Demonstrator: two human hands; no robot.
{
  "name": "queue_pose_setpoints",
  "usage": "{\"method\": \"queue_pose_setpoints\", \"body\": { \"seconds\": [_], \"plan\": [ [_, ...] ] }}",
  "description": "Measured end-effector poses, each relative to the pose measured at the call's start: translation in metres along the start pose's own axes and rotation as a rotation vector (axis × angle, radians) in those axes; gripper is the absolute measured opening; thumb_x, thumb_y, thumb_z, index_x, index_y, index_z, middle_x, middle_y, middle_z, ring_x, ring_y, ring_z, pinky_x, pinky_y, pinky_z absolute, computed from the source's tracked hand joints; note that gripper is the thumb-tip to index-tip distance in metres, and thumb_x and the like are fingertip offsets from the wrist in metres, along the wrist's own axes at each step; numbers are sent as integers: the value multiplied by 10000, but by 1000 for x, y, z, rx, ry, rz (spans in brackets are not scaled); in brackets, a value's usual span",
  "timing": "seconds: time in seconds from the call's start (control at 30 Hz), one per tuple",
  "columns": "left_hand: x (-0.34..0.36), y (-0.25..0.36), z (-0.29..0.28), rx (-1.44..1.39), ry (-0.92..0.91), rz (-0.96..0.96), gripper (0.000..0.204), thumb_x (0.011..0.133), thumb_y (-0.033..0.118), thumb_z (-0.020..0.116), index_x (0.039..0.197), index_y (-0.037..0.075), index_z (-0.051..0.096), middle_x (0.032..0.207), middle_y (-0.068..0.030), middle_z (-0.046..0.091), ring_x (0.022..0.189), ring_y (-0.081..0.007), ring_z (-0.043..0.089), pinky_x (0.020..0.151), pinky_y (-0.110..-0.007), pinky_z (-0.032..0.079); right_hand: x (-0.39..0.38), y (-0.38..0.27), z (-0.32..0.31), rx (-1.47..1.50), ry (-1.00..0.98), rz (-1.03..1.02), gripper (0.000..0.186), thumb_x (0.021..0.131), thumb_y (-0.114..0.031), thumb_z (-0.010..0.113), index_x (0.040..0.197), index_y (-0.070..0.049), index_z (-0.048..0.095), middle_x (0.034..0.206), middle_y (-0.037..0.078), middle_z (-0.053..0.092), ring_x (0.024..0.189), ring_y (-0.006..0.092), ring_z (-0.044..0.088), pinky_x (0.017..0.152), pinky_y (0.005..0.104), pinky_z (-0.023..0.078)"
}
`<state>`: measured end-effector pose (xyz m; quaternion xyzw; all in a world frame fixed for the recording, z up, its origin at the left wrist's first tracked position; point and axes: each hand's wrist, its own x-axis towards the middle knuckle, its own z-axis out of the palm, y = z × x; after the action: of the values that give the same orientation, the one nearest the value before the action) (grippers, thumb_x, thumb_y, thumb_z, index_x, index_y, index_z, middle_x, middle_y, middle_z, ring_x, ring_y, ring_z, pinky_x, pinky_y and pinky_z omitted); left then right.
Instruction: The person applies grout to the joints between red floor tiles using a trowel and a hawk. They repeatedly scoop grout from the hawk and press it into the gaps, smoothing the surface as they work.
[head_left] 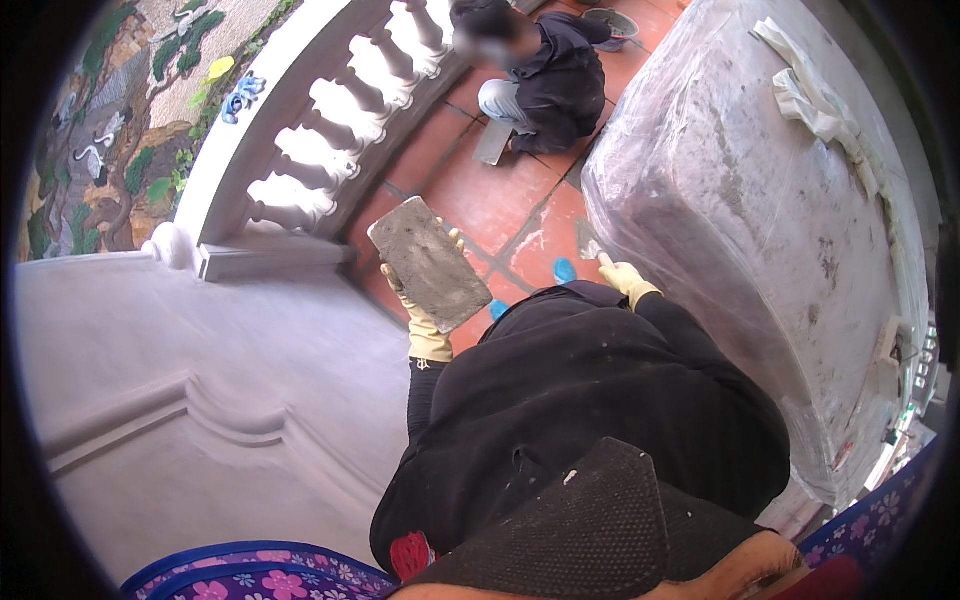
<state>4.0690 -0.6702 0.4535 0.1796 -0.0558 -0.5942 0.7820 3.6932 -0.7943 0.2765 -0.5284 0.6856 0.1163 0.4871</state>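
My left hand (424,325), in a pale yellow rubber glove, grips a rectangular slab (430,265) from below and along its edges. Grey-brown mortar covers the slab's upper face, and its far end is tilted to the left. On the right, my gloved right hand (629,284) is closed around the light handle of a small trowel (590,243). The trowel's blade points away from me, low beside the wrapped block, and its outline is partly unclear. Fingers of the left hand under the slab are hidden.
A large plastic-wrapped block (730,190) stands close on my right. White balusters (330,135) and a smooth grey wall (200,350) run along the left. Ahead, a person (560,80) crouches on red floor tiles (480,190), with a grey rectangular plate (493,142) by their hand and a bucket (612,25) behind.
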Motion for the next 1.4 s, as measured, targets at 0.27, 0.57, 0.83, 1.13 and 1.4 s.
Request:
{"method": "queue_pose_setpoints", "body": {
  "seconds": [0.27, 0.57, 0.83, 1.13, 1.4],
  "plan": [
    [0, -4, -2, -142, 73, -80, 1021, 837, 746, 625, 1588, 144, 283, 1578, -139, 375, 1404, -407, 413, 1178, -543, 367, -9, 30, -3, 82, 14, 161, 588, 925, -523, 561, 1108, 16, 708, 1047, 262, 707, 1017, 399, 690, 849, 465, 523],
    [7, -9, -17, -38, 4, -63, 1020, 838, 690, 672, 1600, 155, 256, 1607, -160, 329, 1430, -422, 374, 1226, -549, 276, 31, 73, 24, 67, 126, 124, 573, 904, -515, 648, 959, 47, 744, 879, 172, 730, 866, 292, 711, 779, 397, 500],
    [15, -15, -36, -83, -81, -67, 1011, 850, 668, 676, 1600, 140, 250, 1599, -191, 330, 1424, -443, 370, 1224, -550, 279, 46, 73, 30, 2, 102, 40, 483, 831, -454, 689, 1001, -9, 768, 950, 193, 743, 960, 320, 711, 865, 404, 505],
    [24, -18, -48, -38, -113, -44, 998, 871, 665, 654, 1602, 127, 239, 1599, -220, 318, 1428, -460, 355, 1230, -550, 263, 44, 90, 36, 191, 125, 169, 566, 865, -487, 681, 1044, 46, 742, 973, 198, 738, 960, 289, 703, 864, 409, 487],
    [20, -24, -43, -103, -84, -80, 991, 878, 661, 646, 1605, 127, 235, 1612, -207, 305, 1440, -452, 340, 1235, -552, 246, 32, 101, 41, 176, 82, 140, 641, 877, -552, 636, 1141, 26, 714, 1158, 286, 688, 1176, 410, 635, 971, 462, 463]
  ]
}}
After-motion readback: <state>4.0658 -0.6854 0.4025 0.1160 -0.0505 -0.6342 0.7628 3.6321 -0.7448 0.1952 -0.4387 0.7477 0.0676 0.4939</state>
